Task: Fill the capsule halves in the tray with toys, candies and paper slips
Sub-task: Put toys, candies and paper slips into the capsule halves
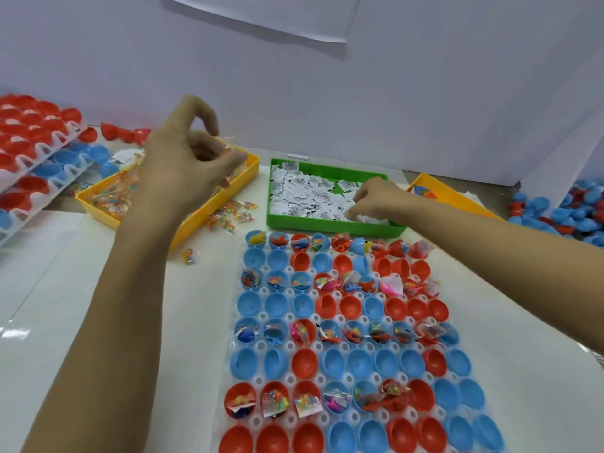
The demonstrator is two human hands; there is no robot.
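A clear tray [258, 423] of red and blue capsule halves lies in front of me; alternate rows hold toys, candy packets and slips, the other rows are bare. My left hand [186, 158] hovers above the yellow candy bin [209, 210] and pinches a clear candy packet [228, 148]. My right hand [376, 199] is down in the green bin [327, 225], fingers curled on white paper slips [304, 194].
Stacked trays of red and blue capsules [36, 148] sit at far left. Loose candy packets [232, 215] lie between the bins. Another yellow bin [438, 192] and a heap of loose capsule halves [562, 212] are at right. White walls close off the back.
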